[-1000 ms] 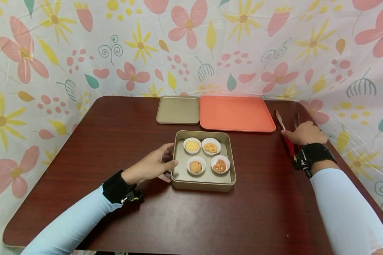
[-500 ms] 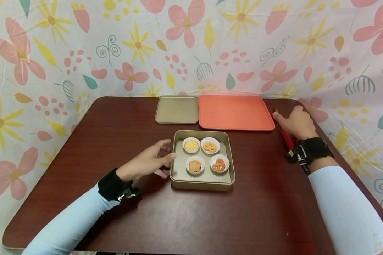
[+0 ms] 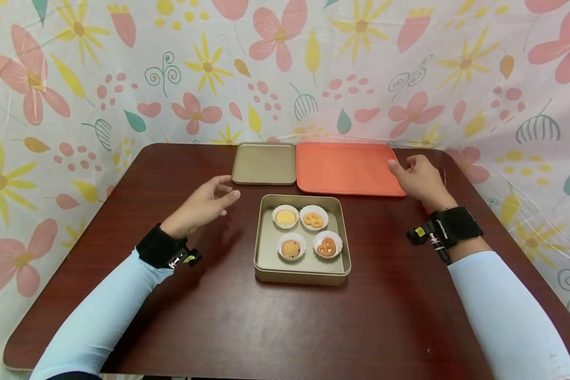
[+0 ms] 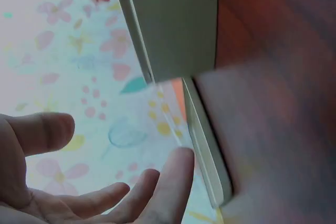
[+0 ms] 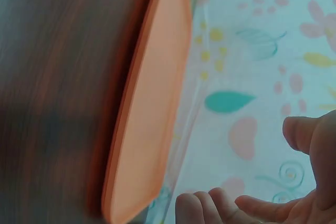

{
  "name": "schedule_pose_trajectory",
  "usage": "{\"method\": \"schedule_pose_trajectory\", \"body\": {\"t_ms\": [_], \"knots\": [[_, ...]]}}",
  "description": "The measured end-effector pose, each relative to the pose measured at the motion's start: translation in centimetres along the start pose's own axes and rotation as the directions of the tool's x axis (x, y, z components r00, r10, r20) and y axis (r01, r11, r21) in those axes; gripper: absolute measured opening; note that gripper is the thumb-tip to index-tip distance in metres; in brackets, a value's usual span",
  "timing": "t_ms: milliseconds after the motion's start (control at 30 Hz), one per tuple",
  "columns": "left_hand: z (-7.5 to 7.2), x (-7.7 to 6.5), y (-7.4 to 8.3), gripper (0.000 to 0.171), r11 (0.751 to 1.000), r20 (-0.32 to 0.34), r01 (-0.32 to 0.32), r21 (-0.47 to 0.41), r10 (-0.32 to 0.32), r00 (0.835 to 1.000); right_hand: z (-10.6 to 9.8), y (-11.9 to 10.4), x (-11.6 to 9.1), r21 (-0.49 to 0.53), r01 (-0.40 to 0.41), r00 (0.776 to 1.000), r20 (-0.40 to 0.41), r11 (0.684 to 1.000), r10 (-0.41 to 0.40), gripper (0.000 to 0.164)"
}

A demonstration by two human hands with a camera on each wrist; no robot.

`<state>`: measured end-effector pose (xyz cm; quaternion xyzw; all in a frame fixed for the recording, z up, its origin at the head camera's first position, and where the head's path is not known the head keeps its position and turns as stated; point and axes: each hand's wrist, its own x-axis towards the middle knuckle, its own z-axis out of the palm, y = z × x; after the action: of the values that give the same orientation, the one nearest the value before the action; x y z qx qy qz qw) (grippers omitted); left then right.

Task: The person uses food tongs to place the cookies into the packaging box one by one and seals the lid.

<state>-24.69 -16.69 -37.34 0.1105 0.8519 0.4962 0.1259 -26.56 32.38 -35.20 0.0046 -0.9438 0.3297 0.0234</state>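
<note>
My left hand (image 3: 200, 207) hovers over the table, left of the square gold tin (image 3: 301, 277) and apart from it, with loosely bent fingers and nothing held. In the tin sit paper cups with a yellow round cookie (image 3: 285, 217), a pale pretzel cookie (image 3: 312, 219), a speckled round cookie (image 3: 291, 248) and a brown pretzel cookie (image 3: 326, 247). Above the right end of the orange tray (image 3: 347, 168) hangs my right hand (image 3: 420, 180), relaxed, holding nothing. Behind it the red-handled tongs (image 3: 444, 177) are mostly hidden by the hand and wrist.
A flat gold lid (image 3: 265, 163) lies against the orange tray's left side at the back of the brown table (image 3: 209, 327). Floral cloth (image 3: 138, 68) hangs behind and beside the table.
My left hand has left the tin's side and moved up and away to the left. My right hand has let go of the tongs and shifted left towards the orange tray.
</note>
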Motion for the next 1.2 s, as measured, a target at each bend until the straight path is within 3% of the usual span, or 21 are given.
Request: {"method": "schedule_pose_trajectory", "body": {"t_ms": [167,300,433,600,900,1000,1200], "knots": [[-1.2,2.1,-0.9,0.067,0.997,-0.078,0.014,0.078,-0.008,0.997,1.2,-1.8,-0.3,0.073,0.015,0.999,0.049,0.997,-0.019,0.098],[-1.6,4.2,-2.0,0.063,0.991,-0.117,0.065,0.114,-0.052,0.992,2.0,-3.0,-0.5,0.152,-0.006,0.996,0.091,0.988,-0.008,0.095],[-1.8,6.2,-2.8,0.06,0.989,-0.14,0.129,0.079,-0.117,0.983,2.7,-4.0,-0.7,0.219,-0.025,0.993,0.115,0.975,0.0,0.092],[-1.8,8.2,-2.8,0.061,0.981,-0.127,0.191,0.039,-0.184,0.975,3.3,-4.8,-0.7,0.286,-0.033,0.993,0.12,0.958,-0.002,0.093],[-1.8,11.5,-2.3,0.063,0.957,-0.159,0.26,0.125,-0.24,0.958,4.4,-5.3,-0.7,0.349,-0.049,0.992,0.126,0.936,0.005,0.092],[-1.7,12.8,-2.4,0.062,0.954,-0.177,0.288,0.087,-0.269,0.947,4.7,-5.4,-0.8,0.357,-0.046,0.992,0.124,0.933,0.002,0.091],[-1.7,14.1,-2.5,0.061,0.943,-0.195,0.329,0.052,-0.313,0.929,5.4,-6.1,-1.1,0.378,-0.04,0.99,0.14,0.925,-0.014,0.091]]}}
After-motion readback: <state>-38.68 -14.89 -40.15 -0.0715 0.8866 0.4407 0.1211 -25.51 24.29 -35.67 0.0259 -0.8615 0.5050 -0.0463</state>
